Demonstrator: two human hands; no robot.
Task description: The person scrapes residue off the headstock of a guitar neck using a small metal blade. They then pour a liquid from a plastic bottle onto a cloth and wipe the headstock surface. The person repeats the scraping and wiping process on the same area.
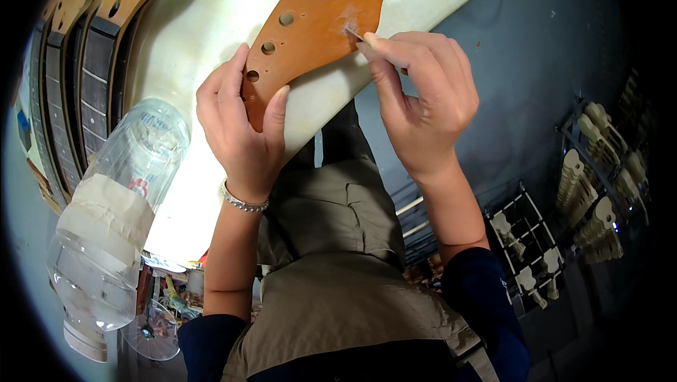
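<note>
An orange-brown wooden guitar headstock [321,26] with a row of round tuner holes lies slanted over the pale worktop. Its tip is gripped by my left hand [236,111], thumb on the near edge and fingers along the far side. My right hand [430,93] pinches a small thin dark piece [353,34] between thumb and fingertips. That piece touches the headstock face near its right edge, at a whitish scuffed patch [348,21]. Whether the piece is a blade or folded abrasive, I cannot tell.
Several guitar necks with dark fretboards [95,75] stand at the left. A clear plastic bottle [151,142] lies beside them on the pale worktop [211,15]. Racks holding cream-coloured neck-shaped parts [599,230] stand at the lower right. The grey-blue floor [522,51] shows beyond the worktop edge.
</note>
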